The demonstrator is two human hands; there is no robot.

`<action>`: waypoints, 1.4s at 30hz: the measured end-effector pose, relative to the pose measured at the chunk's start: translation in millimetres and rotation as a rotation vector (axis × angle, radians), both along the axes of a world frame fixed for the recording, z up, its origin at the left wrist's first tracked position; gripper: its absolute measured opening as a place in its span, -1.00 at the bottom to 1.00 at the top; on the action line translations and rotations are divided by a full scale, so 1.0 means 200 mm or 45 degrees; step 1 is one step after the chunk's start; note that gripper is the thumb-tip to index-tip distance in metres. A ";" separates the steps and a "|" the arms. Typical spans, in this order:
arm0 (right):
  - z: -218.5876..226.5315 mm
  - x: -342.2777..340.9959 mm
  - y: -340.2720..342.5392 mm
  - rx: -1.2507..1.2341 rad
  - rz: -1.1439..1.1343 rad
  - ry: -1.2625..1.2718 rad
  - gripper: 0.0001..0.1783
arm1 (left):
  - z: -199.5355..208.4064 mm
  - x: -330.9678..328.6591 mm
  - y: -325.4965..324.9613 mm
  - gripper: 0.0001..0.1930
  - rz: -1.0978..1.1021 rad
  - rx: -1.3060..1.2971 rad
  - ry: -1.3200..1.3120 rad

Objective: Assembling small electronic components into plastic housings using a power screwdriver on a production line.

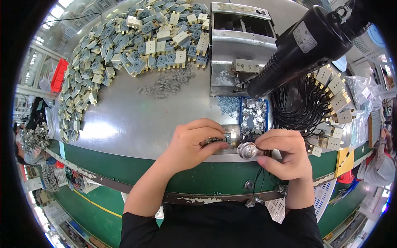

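My left hand (194,142) is closed around a small part with brass tabs (213,141), mostly hidden by the fingers and thumb. Its fingertips are over a small metal plate (233,131) on the bench. Close by on the right, my right hand (287,155) pinches a round, shiny silver metal cap (247,150) by its edge. Below that hand, several similar round metal caps (250,203) hang on black cords at the bench edge. Just beyond my hands stands a blue tray (268,111) full of small metal pieces.
Grey-and-white blocks with brass tabs (144,45) heap across the far left. Nearer lie loose springs (169,80), and screws (228,106) beside the tray. A black electric screwdriver (297,45) slants down by a metal fixture (231,49). At right lie bundled black cords (300,107) with white blocks (339,101).
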State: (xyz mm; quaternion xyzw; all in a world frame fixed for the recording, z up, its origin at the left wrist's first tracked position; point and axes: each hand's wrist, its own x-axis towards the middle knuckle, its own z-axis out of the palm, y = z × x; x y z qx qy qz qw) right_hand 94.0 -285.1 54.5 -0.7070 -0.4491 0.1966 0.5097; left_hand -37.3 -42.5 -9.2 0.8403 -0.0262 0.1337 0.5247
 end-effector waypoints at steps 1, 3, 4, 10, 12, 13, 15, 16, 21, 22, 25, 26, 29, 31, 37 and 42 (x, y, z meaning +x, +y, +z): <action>-0.01 0.01 0.00 0.043 0.030 0.041 -0.82 | -0.01 0.00 0.01 -0.74 -0.006 0.013 -0.002; -0.05 0.01 0.00 0.105 0.032 0.066 -0.77 | -0.02 0.00 0.01 -0.75 -0.010 0.024 -0.006; -0.05 0.00 0.01 0.102 0.032 0.064 -0.77 | -0.03 0.00 0.02 -0.75 -0.017 0.025 -0.038; -0.06 -0.03 0.09 0.036 -0.174 0.192 -0.73 | -0.03 0.01 0.02 -0.65 0.016 -0.032 -0.119; -0.06 -0.03 0.13 -0.012 -0.181 0.169 -0.75 | -0.01 0.01 0.02 -0.60 0.053 -0.066 -0.128; -0.06 -0.04 0.14 -0.047 -0.159 0.138 -0.77 | 0.03 0.00 0.02 -0.56 0.055 -0.125 -0.054; -0.07 -0.04 0.16 -0.084 -0.130 0.102 -0.80 | 0.05 -0.01 0.02 -0.51 0.064 -0.186 0.015; -0.09 -0.04 0.17 -0.093 -0.115 0.074 -0.81 | 0.05 0.00 0.01 -0.52 0.051 -0.155 -0.008; -0.10 -0.07 0.20 -0.124 -0.118 0.061 -0.84 | -0.01 0.04 0.04 -0.58 -0.033 0.163 -0.351; -0.08 -0.08 0.21 -0.223 -0.187 0.152 -0.85 | -0.02 0.03 0.03 -0.62 -0.013 0.195 -0.324; -0.10 -0.10 0.21 -0.282 -0.231 0.103 -0.85 | -0.04 0.02 0.00 -0.65 0.016 0.210 -0.261; -0.13 -0.10 0.20 -0.245 -0.217 -0.037 -0.86 | -0.05 0.01 0.00 -0.65 0.014 0.187 -0.227; -0.16 -0.11 0.19 -0.199 -0.202 -0.176 -0.86 | -0.08 0.02 -0.02 -0.58 -0.009 0.004 -0.134; -0.16 -0.12 0.19 -0.217 -0.198 -0.226 -0.86 | -0.05 0.03 -0.01 -0.58 -0.041 0.028 -0.138; -0.15 -0.11 0.19 -0.237 -0.101 -0.397 -0.82 | -0.05 0.05 0.05 -0.61 -0.190 0.010 -0.111; -0.12 -0.09 0.21 -0.301 -0.029 -0.408 -0.79 | -0.07 0.05 0.03 -0.64 -0.185 -0.036 -0.063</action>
